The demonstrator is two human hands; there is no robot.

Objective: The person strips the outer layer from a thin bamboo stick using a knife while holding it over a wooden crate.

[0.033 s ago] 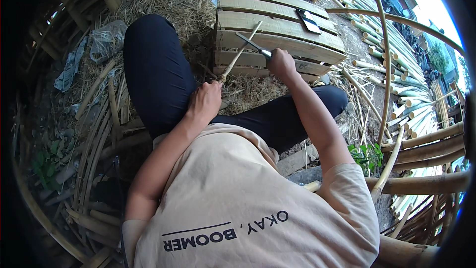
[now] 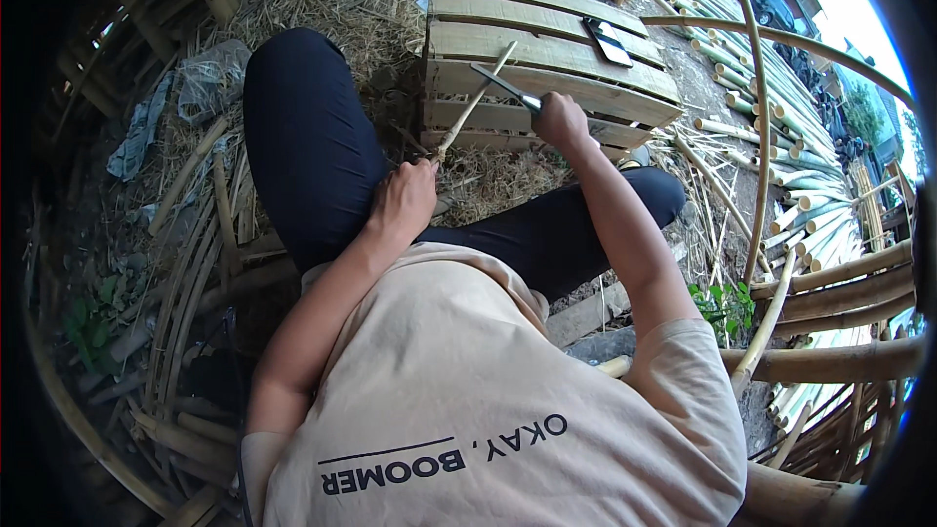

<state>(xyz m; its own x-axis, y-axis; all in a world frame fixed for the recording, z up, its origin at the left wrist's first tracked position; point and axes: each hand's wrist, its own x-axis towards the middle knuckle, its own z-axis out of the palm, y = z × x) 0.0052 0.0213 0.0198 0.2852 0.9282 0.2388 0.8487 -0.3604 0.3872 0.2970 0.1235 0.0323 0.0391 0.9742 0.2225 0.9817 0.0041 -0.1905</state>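
Note:
My left hand (image 2: 405,197) is closed around the near end of a thin, pale bamboo stick (image 2: 461,124), by my left thigh. The stick slants up and away to the right, its far end over the front edge of a wooden slatted crate (image 2: 488,42). My right hand (image 2: 563,122) grips the handle of a knife (image 2: 505,85) with a dark handle and a narrow grey blade. That blade lies across the upper part of the stick. My left fingers hide the stick's near end.
A dark phone (image 2: 607,42) rests on the crate's top. Dry straw (image 2: 337,5) covers ground beyond my left knee, beside a clear plastic bag (image 2: 213,78). Many cut bamboo poles (image 2: 815,200) lie at the right, with a bent bamboo strip (image 2: 761,117) rising before them.
My right hand and the knife have shifted slightly to the right, the blade still across the stick. My left hand and the stick look unmoved.

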